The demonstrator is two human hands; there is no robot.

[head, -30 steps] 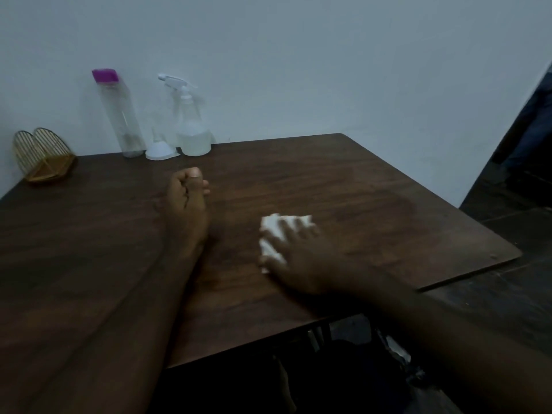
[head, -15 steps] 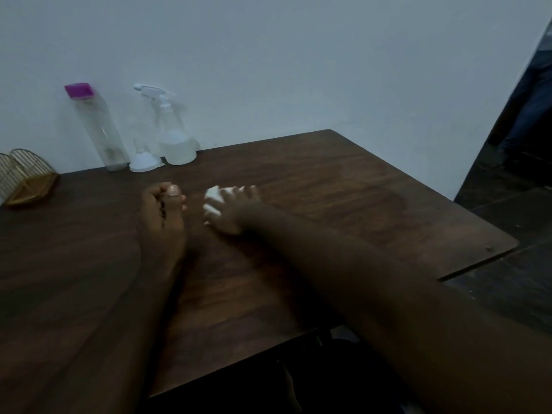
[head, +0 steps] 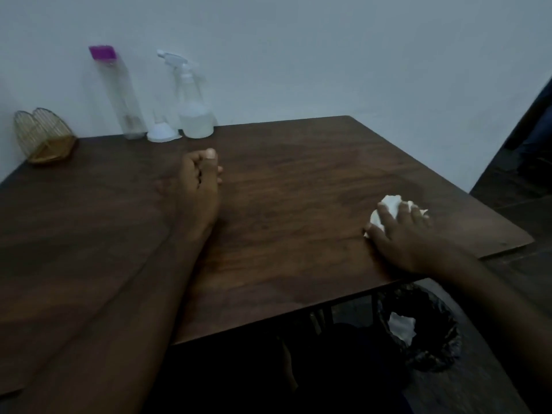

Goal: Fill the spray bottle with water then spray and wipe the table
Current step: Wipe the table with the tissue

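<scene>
Pressing the crumpled white tissue wad (head: 385,208) under a spread right hand (head: 403,234) at the right edge of the dark wooden table (head: 298,174), left hand (head: 198,186) fisted empty, clear plastic spray bottle (head: 194,115) by the wall, best swept in overlapping strokes.

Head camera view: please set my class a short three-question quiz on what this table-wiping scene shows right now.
1. True or false: the spray bottle stands at the back of the table with neither hand on it.
2. What does the right hand press against the table? A) a white tissue B) a sponge C) a brush
3. Fill in: the left hand rests on the table with its fingers ____, holding nothing.
Key: 1 true; 2 A; 3 curled.
</scene>
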